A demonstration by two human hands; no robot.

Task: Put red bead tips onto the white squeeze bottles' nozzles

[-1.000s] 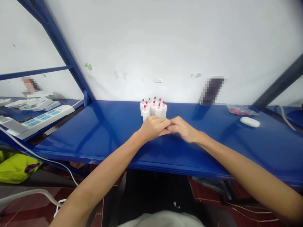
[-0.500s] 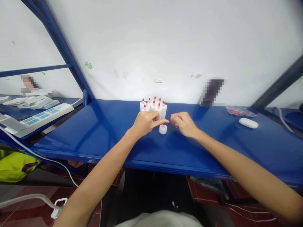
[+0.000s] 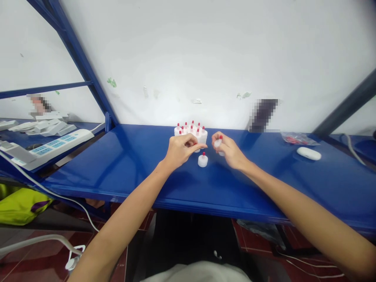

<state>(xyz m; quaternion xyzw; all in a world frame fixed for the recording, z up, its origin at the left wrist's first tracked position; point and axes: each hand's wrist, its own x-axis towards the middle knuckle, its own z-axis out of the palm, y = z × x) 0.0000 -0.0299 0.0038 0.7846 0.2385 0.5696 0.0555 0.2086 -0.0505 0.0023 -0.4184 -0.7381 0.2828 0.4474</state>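
Observation:
My right hand (image 3: 230,150) grips a small white bottle (image 3: 217,143) with a red tip cap, tilted slightly above the table. To its left, my left hand (image 3: 181,150) is closed in a pinch, thumb pointing right. A speck of red shows between its fingers, but I cannot make out what it is. Below and between the hands, one white bottle (image 3: 202,161) with a red cap stands upright by itself. Behind my left hand several similar red-capped bottles (image 3: 201,137) stand packed together, partly hidden by it.
Everything stands on a blue table (image 3: 141,156) against a white wall. At right lie a white oval case (image 3: 309,153) and a clear bag (image 3: 296,138) with red pieces. A white power strip (image 3: 55,145) and white boxes (image 3: 53,124) lie at left.
My right hand has turned, so the bottle and red cap in it now show. My left hand has drawn slightly up and left, uncovering the single bottle's cap.

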